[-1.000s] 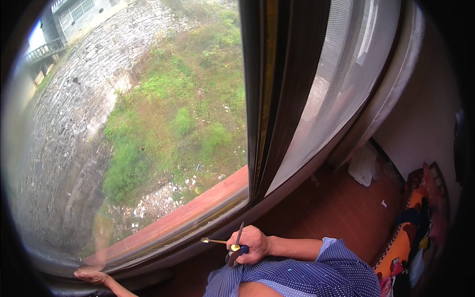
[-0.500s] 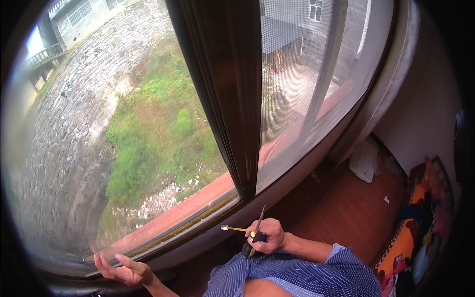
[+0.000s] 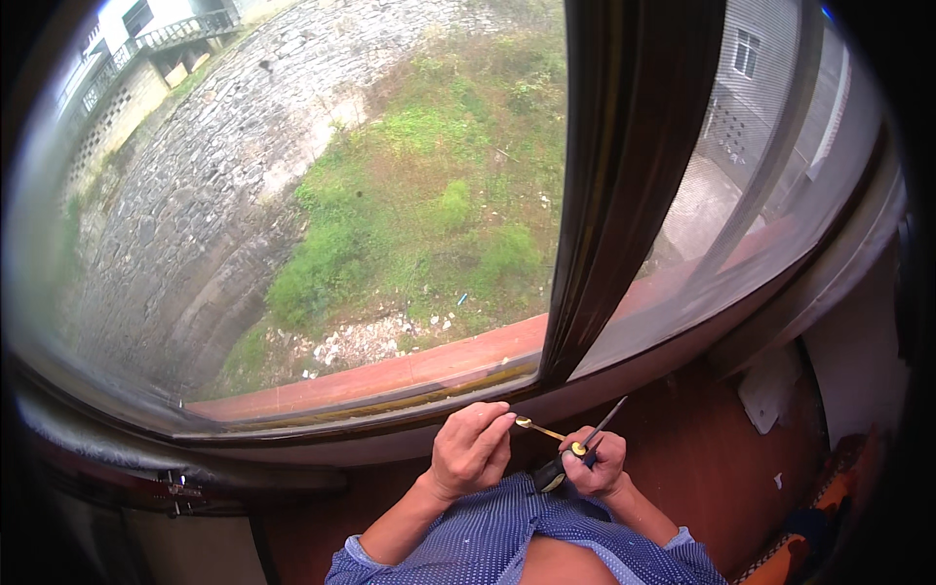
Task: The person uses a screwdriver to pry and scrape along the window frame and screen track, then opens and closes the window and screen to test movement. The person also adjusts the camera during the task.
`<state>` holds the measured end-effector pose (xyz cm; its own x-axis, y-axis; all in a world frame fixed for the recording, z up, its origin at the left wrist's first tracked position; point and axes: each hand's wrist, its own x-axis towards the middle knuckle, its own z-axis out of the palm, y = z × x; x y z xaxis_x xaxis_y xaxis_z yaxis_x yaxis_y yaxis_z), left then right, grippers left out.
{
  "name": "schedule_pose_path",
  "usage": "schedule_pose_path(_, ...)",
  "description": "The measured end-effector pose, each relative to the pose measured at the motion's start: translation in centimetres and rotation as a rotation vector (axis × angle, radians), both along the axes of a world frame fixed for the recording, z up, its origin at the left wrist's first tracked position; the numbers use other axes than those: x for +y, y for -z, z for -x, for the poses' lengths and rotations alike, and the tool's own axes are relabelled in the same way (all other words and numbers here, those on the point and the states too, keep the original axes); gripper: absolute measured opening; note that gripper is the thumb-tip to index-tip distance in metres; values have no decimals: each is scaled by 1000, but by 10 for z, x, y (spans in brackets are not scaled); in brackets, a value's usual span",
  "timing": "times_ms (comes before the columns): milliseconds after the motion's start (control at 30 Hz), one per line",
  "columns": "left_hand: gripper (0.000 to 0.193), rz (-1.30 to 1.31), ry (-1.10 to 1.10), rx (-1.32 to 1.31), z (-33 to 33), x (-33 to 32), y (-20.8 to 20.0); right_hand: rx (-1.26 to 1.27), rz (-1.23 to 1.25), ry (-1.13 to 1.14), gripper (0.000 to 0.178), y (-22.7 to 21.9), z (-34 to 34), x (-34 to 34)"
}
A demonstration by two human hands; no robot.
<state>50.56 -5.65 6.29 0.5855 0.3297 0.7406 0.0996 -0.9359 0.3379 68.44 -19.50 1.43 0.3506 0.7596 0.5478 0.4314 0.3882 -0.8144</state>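
Note:
My right hand [image 3: 603,465] is closed around a screwdriver [image 3: 551,475] with a black and yellow handle; its metal shaft points up and to the right. The same fingers also hold a thin brass-coloured stick with a small spoon-shaped end [image 3: 525,422], which points left. Close to that end is my left hand [image 3: 468,456], its thumb and fingers pinched together. Whatever lies between those fingertips is too small or hidden to make out. Both hands are in front of the blue patterned shirt [image 3: 468,531], just below the window sill.
Ahead stands a window with a dark frame post [image 3: 634,185] and a lower track [image 3: 390,405]. A mesh screen [image 3: 741,127] covers its right part. Outside are grass and a stone wall. Reddish floor [image 3: 702,444] and colourful cloth [image 3: 829,507] lie to the right.
My left hand has come from the far left, where its fingers were spread, to the spoon-shaped end, and its fingers have closed. The view has turned left; my right hand still grips both tools.

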Motion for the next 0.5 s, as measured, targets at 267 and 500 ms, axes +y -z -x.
schedule_pose_path(267,40,190,137,96,-20,-21,9,11,27,-30,5,4,-10,2)
schedule_pose_path(500,43,291,165,166,-22,-33,25,27,49,-111,5,9,-15,4)
